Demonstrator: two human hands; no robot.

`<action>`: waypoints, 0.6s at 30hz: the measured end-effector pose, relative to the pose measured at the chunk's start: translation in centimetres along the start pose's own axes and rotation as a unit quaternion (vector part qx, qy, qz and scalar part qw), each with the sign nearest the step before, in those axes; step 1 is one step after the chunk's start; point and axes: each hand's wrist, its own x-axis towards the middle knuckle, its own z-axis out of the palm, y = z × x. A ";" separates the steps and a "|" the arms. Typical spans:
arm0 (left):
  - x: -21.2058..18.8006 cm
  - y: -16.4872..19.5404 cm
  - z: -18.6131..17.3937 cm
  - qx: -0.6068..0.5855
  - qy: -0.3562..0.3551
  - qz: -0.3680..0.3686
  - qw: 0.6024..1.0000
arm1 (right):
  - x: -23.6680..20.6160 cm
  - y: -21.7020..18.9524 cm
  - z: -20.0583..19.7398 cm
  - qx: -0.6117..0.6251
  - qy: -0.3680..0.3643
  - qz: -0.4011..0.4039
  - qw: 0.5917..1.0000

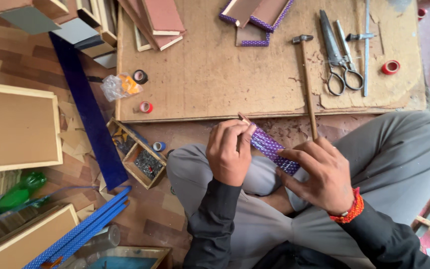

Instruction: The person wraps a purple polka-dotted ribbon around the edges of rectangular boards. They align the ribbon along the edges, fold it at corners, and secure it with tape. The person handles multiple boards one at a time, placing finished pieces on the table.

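I sit cross-legged on the floor and hold a short wooden strip wrapped in purple patterned covering (269, 147) over my knees. My left hand (230, 152) grips its far end, fingers curled around the bare wood tip. My right hand (322, 174) holds the near end, fingers pressed on the purple covering. A red thread band is on my right wrist. A hammer (306, 74) with a long wooden handle lies on the board just beyond my hands.
A large brown work board (200, 74) carries scissors (342, 55), purple-edged frame pieces (255, 20), a red tape roll (390, 67) and stacked frames (160, 22). A small wooden box of nails (138, 154), blue strips (83, 229) and framed boards (16, 127) lie left.
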 end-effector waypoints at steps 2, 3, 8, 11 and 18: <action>0.1 0.0 0.2 0.005 -0.006 0.006 1.000 | 0.0 0.2 0.2 0.014 -0.008 0.003 1.000; 0.1 -0.1 0.2 0.011 -0.009 0.007 1.000 | -0.1 0.3 0.3 0.015 -0.005 0.003 1.000; -0.1 -0.2 0.2 0.008 0.000 0.007 1.000 | -0.3 0.6 0.4 0.013 0.034 -0.003 0.999; -0.4 -0.2 0.6 0.015 0.008 0.010 1.000 | -0.2 1.1 0.4 -0.008 0.039 -0.016 0.999; -0.4 -0.2 0.6 0.027 0.008 0.014 1.000 | 0.0 1.3 0.5 0.011 0.004 -0.008 1.000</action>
